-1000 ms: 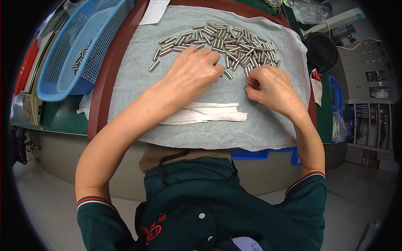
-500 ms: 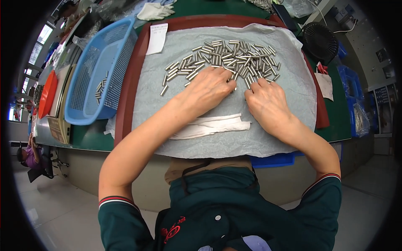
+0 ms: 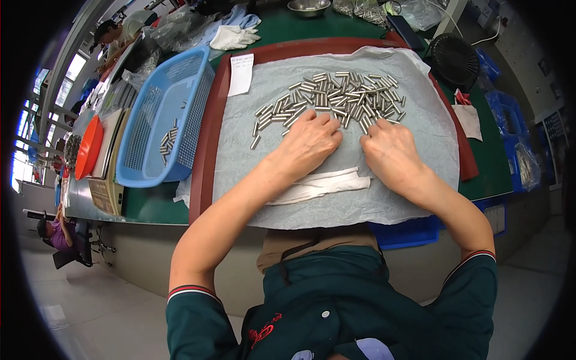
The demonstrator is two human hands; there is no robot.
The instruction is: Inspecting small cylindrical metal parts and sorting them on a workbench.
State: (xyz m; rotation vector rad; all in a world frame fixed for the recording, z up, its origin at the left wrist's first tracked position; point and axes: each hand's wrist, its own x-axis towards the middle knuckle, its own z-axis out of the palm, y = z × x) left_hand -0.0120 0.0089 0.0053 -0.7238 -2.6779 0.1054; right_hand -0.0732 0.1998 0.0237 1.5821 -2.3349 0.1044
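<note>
A loose pile of short, shiny metal pins [image 3: 354, 90] lies across the far half of a pale paper sheet [image 3: 246, 180]. At the pile's near edge, my left hand [image 3: 309, 144] is closed, its fingers curled down against the pins. Beside it, a small gap to the right, my right hand [image 3: 391, 150] is also closed, with fingertips bent under at the pile's near right edge. Whatever the fingers of either hand pinch is hidden beneath them. Between my forearms, a folded white cloth strip [image 3: 327, 185] lies flat on the sheet.
Left of the red-brown tray rim [image 3: 210, 150] stands a blue plastic basket [image 3: 129, 162] holding several pins. A paper slip [image 3: 241, 73] lies at the far left corner. White gloves [image 3: 234, 37] lie behind; a black fan [image 3: 454, 62] stands right. Other people sit at far left.
The whole view has shifted, so the table and pile sit lower and further right in it. Both hands stay at the pile's near edge, closed as before.
</note>
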